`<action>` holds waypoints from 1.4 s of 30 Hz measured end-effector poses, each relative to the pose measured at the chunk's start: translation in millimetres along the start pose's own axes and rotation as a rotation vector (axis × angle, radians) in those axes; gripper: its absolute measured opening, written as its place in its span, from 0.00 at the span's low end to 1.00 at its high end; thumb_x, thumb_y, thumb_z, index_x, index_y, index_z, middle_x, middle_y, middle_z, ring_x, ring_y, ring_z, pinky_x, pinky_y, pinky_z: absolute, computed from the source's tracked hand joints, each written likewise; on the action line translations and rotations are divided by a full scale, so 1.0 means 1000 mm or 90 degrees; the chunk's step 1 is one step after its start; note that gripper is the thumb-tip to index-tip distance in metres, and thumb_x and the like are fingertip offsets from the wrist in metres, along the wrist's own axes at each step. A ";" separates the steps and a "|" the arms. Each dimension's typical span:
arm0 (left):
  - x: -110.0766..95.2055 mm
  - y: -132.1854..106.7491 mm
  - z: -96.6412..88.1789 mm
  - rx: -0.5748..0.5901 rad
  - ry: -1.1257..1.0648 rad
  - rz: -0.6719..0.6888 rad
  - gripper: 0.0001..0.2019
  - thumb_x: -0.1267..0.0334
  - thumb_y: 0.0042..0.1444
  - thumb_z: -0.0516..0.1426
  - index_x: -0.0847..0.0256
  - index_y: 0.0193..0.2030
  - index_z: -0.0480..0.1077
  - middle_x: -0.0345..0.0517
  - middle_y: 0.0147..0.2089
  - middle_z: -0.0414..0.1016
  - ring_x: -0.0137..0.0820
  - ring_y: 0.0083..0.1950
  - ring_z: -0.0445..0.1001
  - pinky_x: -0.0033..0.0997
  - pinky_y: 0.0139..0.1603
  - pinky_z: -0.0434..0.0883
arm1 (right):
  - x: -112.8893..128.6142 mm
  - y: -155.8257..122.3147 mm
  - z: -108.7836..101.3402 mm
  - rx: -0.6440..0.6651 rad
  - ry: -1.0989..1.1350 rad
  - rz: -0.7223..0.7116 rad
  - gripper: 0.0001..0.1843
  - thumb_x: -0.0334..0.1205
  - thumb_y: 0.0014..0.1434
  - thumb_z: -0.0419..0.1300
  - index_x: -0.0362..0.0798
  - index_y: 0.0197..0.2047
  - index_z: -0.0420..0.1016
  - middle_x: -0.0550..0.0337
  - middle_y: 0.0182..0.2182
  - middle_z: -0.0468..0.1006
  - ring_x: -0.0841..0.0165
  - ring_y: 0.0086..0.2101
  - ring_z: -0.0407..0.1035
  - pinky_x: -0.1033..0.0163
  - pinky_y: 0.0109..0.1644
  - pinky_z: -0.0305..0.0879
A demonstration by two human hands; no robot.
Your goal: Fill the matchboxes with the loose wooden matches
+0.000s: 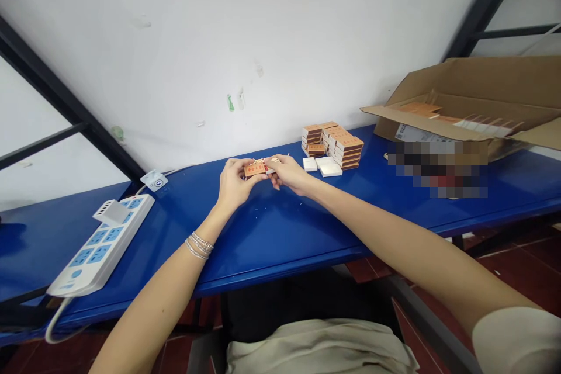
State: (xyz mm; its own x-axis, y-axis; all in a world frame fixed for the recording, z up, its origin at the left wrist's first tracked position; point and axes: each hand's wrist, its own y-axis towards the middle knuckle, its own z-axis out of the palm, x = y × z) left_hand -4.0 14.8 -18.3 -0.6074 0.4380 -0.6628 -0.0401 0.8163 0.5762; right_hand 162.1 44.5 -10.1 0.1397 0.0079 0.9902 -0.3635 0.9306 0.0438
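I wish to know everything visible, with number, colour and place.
Matchbox: 1, orange, centre
Matchsticks: several, pale, beside matchbox
Stacked matchboxes: many, orange, centre right
Trays: 2, white, beside stacks
Carton: 1, brown, right
Carton contents: uncounted, orange, inside
Power strip: 1, white, left
Charger: 1, white, on strip
Device: 1, pale, beyond strip
Table: 1, blue, centre
Wall: 1, white, behind
Frame bars: several, black, sides
Chair: 1, grey, bottom
Floor: 1, reddish, below
Shirt: 1, beige, bottom
Bracelets: several, silver, centre left
Left hand: 1, bare, on matchbox
Right hand: 1, bare, on matchbox
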 end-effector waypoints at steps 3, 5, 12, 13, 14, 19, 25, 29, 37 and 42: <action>-0.006 -0.001 -0.001 0.020 0.064 0.011 0.26 0.53 0.42 0.69 0.60 0.49 0.74 0.50 0.46 0.73 0.37 0.45 0.76 0.38 0.48 0.74 | -0.003 0.001 0.001 -0.019 0.014 -0.022 0.06 0.38 0.62 0.58 0.46 0.35 0.65 0.69 0.15 0.65 0.76 0.13 0.58 0.72 0.12 0.53; -0.010 -0.001 -0.003 0.071 0.110 0.019 0.30 0.53 0.42 0.69 0.59 0.53 0.72 0.49 0.47 0.76 0.38 0.47 0.76 0.39 0.50 0.72 | -0.003 0.000 0.002 -0.022 0.014 -0.023 0.05 0.36 0.62 0.58 0.47 0.35 0.64 0.69 0.14 0.65 0.77 0.12 0.57 0.73 0.12 0.51; -0.020 -0.003 -0.003 0.168 0.169 -0.009 0.21 0.46 0.50 0.63 0.63 0.42 0.74 0.45 0.36 0.79 0.35 0.36 0.74 0.31 0.40 0.69 | 0.000 -0.006 0.007 0.001 0.022 -0.014 0.03 0.33 0.62 0.56 0.47 0.35 0.65 0.71 0.14 0.64 0.79 0.13 0.55 0.75 0.13 0.48; -0.021 -0.004 -0.003 0.161 0.171 -0.012 0.21 0.46 0.50 0.63 0.63 0.42 0.74 0.45 0.36 0.78 0.34 0.36 0.74 0.31 0.39 0.69 | -0.001 -0.006 0.007 0.004 0.024 -0.017 0.03 0.33 0.62 0.55 0.47 0.35 0.65 0.71 0.13 0.64 0.79 0.13 0.54 0.75 0.13 0.48; -0.022 -0.004 -0.002 0.156 0.170 -0.013 0.21 0.47 0.50 0.63 0.63 0.42 0.74 0.45 0.36 0.78 0.34 0.36 0.74 0.31 0.40 0.69 | -0.001 -0.005 0.006 0.005 0.023 -0.022 0.02 0.33 0.62 0.55 0.47 0.35 0.66 0.71 0.13 0.64 0.79 0.13 0.55 0.75 0.13 0.49; -0.020 -0.004 -0.002 0.150 0.166 -0.006 0.20 0.49 0.50 0.64 0.62 0.43 0.72 0.46 0.39 0.78 0.35 0.38 0.75 0.32 0.42 0.68 | -0.003 -0.002 0.002 0.026 -0.002 -0.032 0.03 0.36 0.62 0.57 0.46 0.38 0.67 0.69 0.15 0.67 0.76 0.14 0.59 0.73 0.13 0.55; -0.016 -0.003 -0.002 0.158 0.178 0.001 0.20 0.49 0.50 0.64 0.62 0.42 0.72 0.46 0.39 0.78 0.36 0.39 0.75 0.32 0.42 0.68 | -0.003 0.001 -0.002 0.037 -0.044 -0.049 0.08 0.41 0.62 0.59 0.45 0.37 0.69 0.67 0.15 0.68 0.76 0.14 0.61 0.72 0.13 0.57; -0.016 -0.003 -0.002 0.165 0.181 0.000 0.19 0.50 0.49 0.65 0.63 0.41 0.72 0.46 0.38 0.78 0.36 0.38 0.74 0.32 0.40 0.67 | -0.004 0.001 -0.002 0.039 -0.047 -0.043 0.16 0.50 0.64 0.55 0.46 0.33 0.66 0.67 0.14 0.67 0.76 0.13 0.61 0.72 0.12 0.57; -0.020 -0.004 -0.001 0.161 0.177 -0.005 0.20 0.48 0.50 0.64 0.63 0.41 0.72 0.46 0.37 0.78 0.35 0.38 0.74 0.32 0.41 0.68 | -0.007 0.001 -0.001 -0.016 -0.076 -0.085 0.11 0.44 0.63 0.57 0.46 0.31 0.68 0.68 0.13 0.65 0.76 0.12 0.59 0.72 0.11 0.53; -0.022 -0.004 0.000 0.148 0.150 -0.012 0.21 0.48 0.49 0.64 0.63 0.43 0.73 0.47 0.38 0.78 0.35 0.39 0.75 0.32 0.43 0.69 | -0.006 0.000 0.001 -0.027 -0.057 -0.094 0.12 0.45 0.62 0.58 0.47 0.31 0.67 0.69 0.13 0.64 0.77 0.12 0.57 0.72 0.12 0.52</action>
State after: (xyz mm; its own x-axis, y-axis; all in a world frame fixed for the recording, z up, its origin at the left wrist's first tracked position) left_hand 9.5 1.7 -6.3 -0.7765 0.3450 -0.5273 0.1129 0.8995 0.4222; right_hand 160.5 43.6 -15.9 0.1060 -0.1610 0.9812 -0.3051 0.9340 0.1862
